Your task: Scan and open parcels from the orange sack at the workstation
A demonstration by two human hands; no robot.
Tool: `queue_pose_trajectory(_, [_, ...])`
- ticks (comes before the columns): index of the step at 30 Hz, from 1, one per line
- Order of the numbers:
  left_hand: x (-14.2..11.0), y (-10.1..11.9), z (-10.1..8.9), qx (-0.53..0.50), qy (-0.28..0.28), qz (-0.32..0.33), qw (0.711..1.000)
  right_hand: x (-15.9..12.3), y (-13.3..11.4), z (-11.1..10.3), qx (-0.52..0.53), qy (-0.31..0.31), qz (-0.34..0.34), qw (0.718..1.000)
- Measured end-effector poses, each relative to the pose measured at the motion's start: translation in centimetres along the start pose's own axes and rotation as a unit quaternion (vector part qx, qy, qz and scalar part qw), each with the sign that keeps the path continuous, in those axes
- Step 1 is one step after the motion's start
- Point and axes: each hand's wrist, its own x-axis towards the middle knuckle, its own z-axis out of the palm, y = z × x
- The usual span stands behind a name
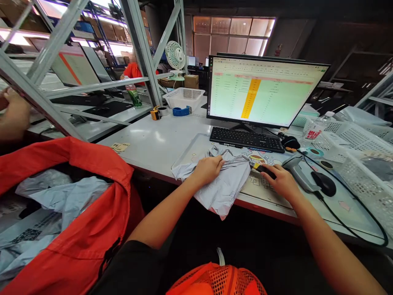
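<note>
A crumpled pale grey plastic mailing bag (pixel 221 186) lies over the front edge of the desk, one corner hanging below it. My left hand (pixel 209 169) is closed on the bag's gathered upper part, stretching the plastic into folds. In my right hand (pixel 281 180) is a black and yellow utility knife (pixel 264 169), its tip at the right side of the bag. Whether the blade is through the plastic is too small to tell. A grey barcode scanner (pixel 299 174) and a black mouse (pixel 324 183) lie just right of my right hand.
A keyboard (pixel 245 138) and monitor (pixel 264 92) stand behind the bag. White baskets (pixel 365 176) and a bottle (pixel 316 128) line the right side. At left, a red sack (pixel 101 229) holds grey parcels. Metal frame bars (pixel 139 45) rise at left; another person's hand (pixel 14 114) shows beyond.
</note>
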Motion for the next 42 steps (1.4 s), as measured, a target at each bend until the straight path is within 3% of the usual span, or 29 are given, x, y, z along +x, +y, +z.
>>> queue_pose_trajectory(4, [0.7,-0.3,-1.1,0.007,0.006,-0.042,0.999,-1.4,2.2,0.4,-0.083,-0.047,0.105,0.99])
queue_pose_trajectory(7, [1.0,-0.1,-1.1,-0.018,0.011,-0.051,0.998,-1.2,0.7,-0.3,-0.098,-0.023,0.118,0.988])
queue_pose_trajectory(10, [1.4,0.9,-0.2,-0.044,0.019,-0.034,0.998,0.0,-5.5,-0.2,0.024,0.059,-0.035,0.997])
queue_pose_trajectory(13, [1.8,1.9,0.5,-0.121,0.08,-0.039,0.989,1.8,-13.3,1.4,0.107,0.035,-0.161,0.98])
queue_pose_trajectory(16, [2.1,1.4,0.1,-0.168,0.157,-0.07,0.971,3.2,-18.6,3.0,0.093,0.009,-0.143,0.985])
queue_pose_trajectory(18, [2.3,-0.2,-0.8,-0.138,0.186,-0.094,0.968,3.2,-19.9,3.3,0.068,-0.021,-0.131,0.989])
queue_pose_trajectory(23, [3.7,-7.1,-3.5,-0.014,0.185,-0.209,0.96,-0.4,-17.9,1.5,0.035,-0.109,-0.234,0.966])
queue_pose_trajectory(26, [4.8,-10.8,-3.9,0.035,0.137,-0.288,0.947,-3.2,-15.7,0.5,0.041,-0.097,-0.289,0.952])
queue_pose_trajectory(28, [5.4,-11.7,-3.4,0.044,0.089,-0.31,0.946,-4.5,-14.6,0.3,0.057,-0.098,-0.291,0.95])
queue_pose_trajectory(30, [5.7,-11.0,-2.8,0.042,0.061,-0.296,0.952,-5.3,-13.7,0.5,0.086,-0.117,-0.268,0.952])
queue_pose_trajectory(32, [5.6,-9.3,-2.6,0.046,0.074,-0.251,0.964,-5.5,-12.8,0.6,0.135,-0.14,-0.228,0.954])
queue_pose_trajectory(36, [3.6,-5.0,-3.4,0.056,0.159,0.0,0.986,-3.9,-11.1,0.6,0.271,-0.092,-0.109,0.952])
queue_pose_trajectory(38, [2.6,-3.6,-3.7,0.038,0.111,0.082,0.99,-2.1,-10.8,0.7,0.315,-0.059,-0.056,0.946])
queue_pose_trajectory(39, [2.3,-3.2,-3.7,0.034,0.063,0.073,0.995,-0.9,-10.8,0.9,0.328,-0.058,-0.041,0.942])
queue_pose_trajectory(42, [2.4,-3.8,-3.3,0.053,-0.042,-0.044,0.997,2.7,-11.8,2.1,0.347,-0.069,-0.034,0.935])
